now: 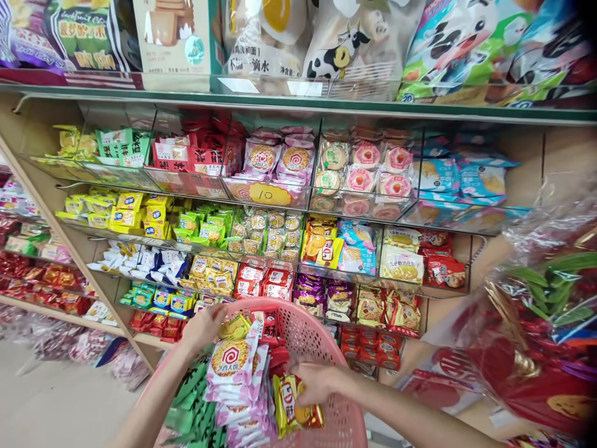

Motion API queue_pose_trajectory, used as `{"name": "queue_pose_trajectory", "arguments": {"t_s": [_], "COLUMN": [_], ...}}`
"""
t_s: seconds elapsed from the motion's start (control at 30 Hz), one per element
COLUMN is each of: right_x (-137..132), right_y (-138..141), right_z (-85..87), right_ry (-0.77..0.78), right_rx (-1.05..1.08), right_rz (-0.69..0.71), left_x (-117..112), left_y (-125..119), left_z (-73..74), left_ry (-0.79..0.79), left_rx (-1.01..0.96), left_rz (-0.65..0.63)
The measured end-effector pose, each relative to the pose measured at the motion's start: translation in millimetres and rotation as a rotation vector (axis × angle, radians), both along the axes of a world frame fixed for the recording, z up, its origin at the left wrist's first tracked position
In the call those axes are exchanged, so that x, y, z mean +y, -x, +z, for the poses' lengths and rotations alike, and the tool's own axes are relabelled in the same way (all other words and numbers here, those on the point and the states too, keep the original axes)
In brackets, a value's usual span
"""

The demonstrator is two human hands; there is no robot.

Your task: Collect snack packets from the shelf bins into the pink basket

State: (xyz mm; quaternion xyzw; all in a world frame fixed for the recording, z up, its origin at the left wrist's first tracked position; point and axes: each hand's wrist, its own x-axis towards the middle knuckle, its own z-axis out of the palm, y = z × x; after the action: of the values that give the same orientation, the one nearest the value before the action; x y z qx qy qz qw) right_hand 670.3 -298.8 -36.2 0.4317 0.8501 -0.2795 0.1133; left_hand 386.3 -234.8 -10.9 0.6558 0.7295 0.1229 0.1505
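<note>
A pink perforated plastic basket (310,326) sits low in front of me, holding several packaged snacks. My left hand (208,326) is closed over its far left rim, fingers curled, beside a small yellow packet (236,326). Inside the basket, my right hand (314,382) grips a yellow-and-red biscuit packet (290,407) on the right side. A stack of pink-and-white biscuit packets (231,361) fills the middle. Green packets (189,398) lie to its left, and red packets (269,330) lie behind it.
Beyond the basket rises a tiered shelf with clear bins of wrapped biscuits (275,233). A yellow price label (265,194) marks one bin. Large snack bags (354,46) stand on the top ledge. A plastic-wrapped red package (527,354) juts in at right.
</note>
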Motion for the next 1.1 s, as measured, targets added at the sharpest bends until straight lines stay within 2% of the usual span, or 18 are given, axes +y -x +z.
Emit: {"name": "queue_pose_trajectory", "arguments": {"t_s": [0.07,0.23,0.33,0.37,0.43,0.53,0.6,0.67,0.77,0.83,0.9,1.0,1.1], "right_x": [-9.9,-29.8,-31.0,-30.3,-28.3,-21.9,-11.5,6.2,42.8,66.5,84.5,98.7,104.0], "right_y": [1.4,7.2,7.5,6.3,2.2,-6.4,-12.4,-18.3,-27.2,-32.6,-36.7,-40.1,-41.3], "right_z": [-6.7,-36.4,-37.9,-31.8,-8.0,51.5,97.2,138.3,180.1,193.7,198.7,198.5,196.3], "right_ry": [-0.001,-0.094,-0.095,-0.094,-0.108,-0.176,-0.352,-0.655,-1.004,-1.076,-1.042,-0.976,-0.979], "right_rx": [-0.039,-0.105,-0.171,-0.186,-0.195,-0.205,-0.175,-0.086,-0.041,-0.108,-0.183,-0.235,-0.249], "right_rz": [-0.029,-0.056,-0.045,-0.037,-0.011,-0.003,-0.079,-0.133,-0.205,-0.283,-0.348,-0.380,-0.379], "left_x": [2.1,6.5,7.9,8.3,8.8,8.9,8.6,7.9,6.4,5.2,4.0,2.4,1.5], "left_y": [1.1,0.8,-0.1,0.0,0.7,2.4,3.0,2.6,1.1,1.0,2.5,7.3,11.9], "left_z": [-1.1,-3.6,-5.1,-5.8,-7.4,-9.3,-9.3,-7.8,-4.5,-3.2,-3.4,-6.2,-8.8], "left_ry": [0.002,0.008,-0.002,-0.007,-0.016,-0.017,-0.008,0.004,0.015,0.014,0.008,-0.007,-0.010], "left_rx": [0.011,0.012,0.006,0.005,0.002,-0.016,-0.029,-0.033,-0.040,-0.056,-0.069,-0.081,-0.094], "left_rz": [-0.012,-0.007,-0.009,-0.011,-0.012,-0.005,-0.005,-0.013,-0.012,-0.012,-0.009,0.008,0.015]}}
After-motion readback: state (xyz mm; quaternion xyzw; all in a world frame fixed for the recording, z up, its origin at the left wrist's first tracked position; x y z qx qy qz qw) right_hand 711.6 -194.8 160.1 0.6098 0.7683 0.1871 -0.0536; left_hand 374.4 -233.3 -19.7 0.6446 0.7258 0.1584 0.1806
